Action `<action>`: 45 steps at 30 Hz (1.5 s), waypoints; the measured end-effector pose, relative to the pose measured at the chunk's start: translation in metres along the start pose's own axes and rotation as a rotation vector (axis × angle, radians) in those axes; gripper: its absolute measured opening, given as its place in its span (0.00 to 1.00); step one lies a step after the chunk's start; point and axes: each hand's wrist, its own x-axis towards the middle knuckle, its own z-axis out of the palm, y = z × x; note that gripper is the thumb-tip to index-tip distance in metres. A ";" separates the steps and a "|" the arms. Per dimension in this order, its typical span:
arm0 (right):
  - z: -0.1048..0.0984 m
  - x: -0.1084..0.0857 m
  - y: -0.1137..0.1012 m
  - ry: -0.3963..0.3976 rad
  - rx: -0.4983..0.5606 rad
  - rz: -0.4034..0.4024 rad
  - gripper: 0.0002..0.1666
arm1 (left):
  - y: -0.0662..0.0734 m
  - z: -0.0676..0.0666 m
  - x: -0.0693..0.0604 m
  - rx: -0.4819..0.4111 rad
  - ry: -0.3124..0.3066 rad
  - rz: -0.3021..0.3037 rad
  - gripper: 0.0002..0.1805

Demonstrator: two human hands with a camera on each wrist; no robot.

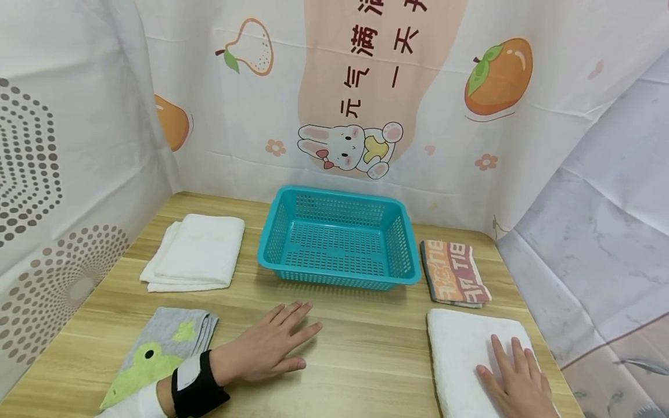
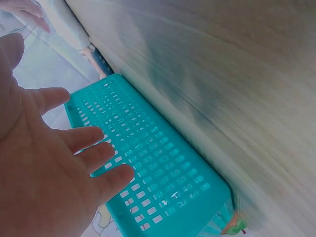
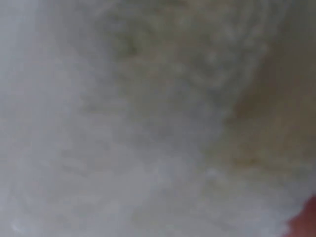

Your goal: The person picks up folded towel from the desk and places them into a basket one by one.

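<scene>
My left hand (image 1: 266, 347) is spread with straight fingers above the bare wood, in front of the teal plastic basket (image 1: 334, 277), and holds nothing. The left wrist view has its palm (image 2: 47, 173) facing the basket's perforated side (image 2: 148, 148), apart from the table. At the lower right my right hand (image 1: 522, 383) lies with extended fingers on a thick folded white towel (image 1: 457, 354). Blurred white cloth (image 3: 74, 148) fills most of the right wrist view. Beside my left wrist is a folded grey towel with a green animal design (image 1: 175, 331).
A folded white cloth (image 1: 204, 249) lies at the back left. Behind the thick towel is a folded orange and maroon towel with lettering (image 1: 455, 270). Printed curtains (image 1: 235, 116) hang along the back and both sides of the wooden table (image 1: 355, 360).
</scene>
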 end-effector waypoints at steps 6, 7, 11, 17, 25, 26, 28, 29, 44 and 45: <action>0.001 -0.001 0.003 0.003 -0.006 0.003 0.49 | 0.000 0.000 0.001 -0.008 -0.011 -0.004 0.34; 0.001 -0.001 0.004 0.001 -0.008 0.004 0.49 | 0.000 -0.001 0.001 -0.010 -0.012 -0.004 0.34; 0.001 -0.001 0.005 -0.008 -0.012 0.016 0.50 | 0.000 -0.001 0.001 -0.015 -0.017 -0.004 0.34; 0.000 -0.001 0.006 -0.037 -0.004 0.042 0.51 | 0.000 -0.001 0.000 -0.010 -0.008 0.004 0.34; 0.000 0.000 0.010 -0.065 0.041 0.072 0.53 | 0.000 0.000 0.000 0.014 0.018 0.019 0.34; 0.000 0.000 0.010 -0.073 0.050 0.078 0.54 | 0.000 0.000 0.000 0.017 0.021 0.021 0.34; 0.000 0.001 0.012 -0.086 0.063 0.088 0.55 | 0.000 0.000 0.000 0.022 0.020 0.024 0.34; 0.000 0.001 0.013 -0.090 0.070 0.092 0.55 | 0.000 0.000 0.001 0.022 0.018 0.025 0.34; -0.002 0.004 0.017 -0.153 0.100 0.125 0.57 | -0.001 0.001 0.002 0.002 0.004 0.021 0.34; -0.002 0.004 0.017 -0.155 0.103 0.124 0.57 | -0.001 0.001 0.002 0.001 0.002 0.019 0.34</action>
